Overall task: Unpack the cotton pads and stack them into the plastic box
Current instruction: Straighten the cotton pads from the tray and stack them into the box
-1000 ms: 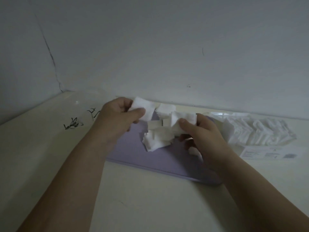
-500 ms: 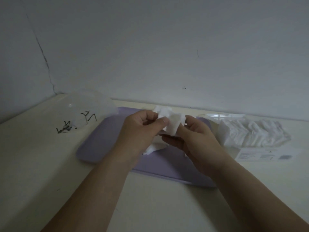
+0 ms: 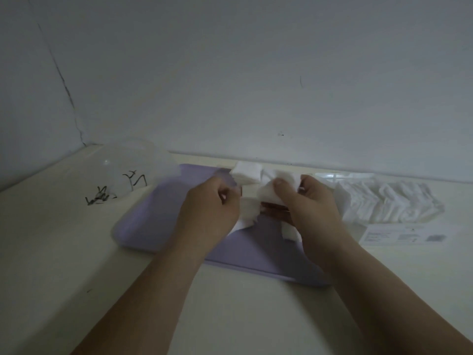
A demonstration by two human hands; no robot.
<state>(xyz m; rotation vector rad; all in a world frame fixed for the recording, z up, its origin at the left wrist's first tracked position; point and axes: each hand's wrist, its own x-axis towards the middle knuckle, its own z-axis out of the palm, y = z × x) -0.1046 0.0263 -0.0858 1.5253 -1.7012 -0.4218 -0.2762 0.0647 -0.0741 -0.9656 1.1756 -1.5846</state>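
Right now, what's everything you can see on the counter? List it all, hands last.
tray: one, lilac, centre of counter.
loose pads: several, white, on tray's far side and between the hands; exact count unclear.
pad pack: one, clear wrap with white pads, right of tray.
label: one, white, in front of pad pack.
clear lid: one, transparent with black marks, far left.
left hand: closed on a pad.
right hand: pinching a pad.
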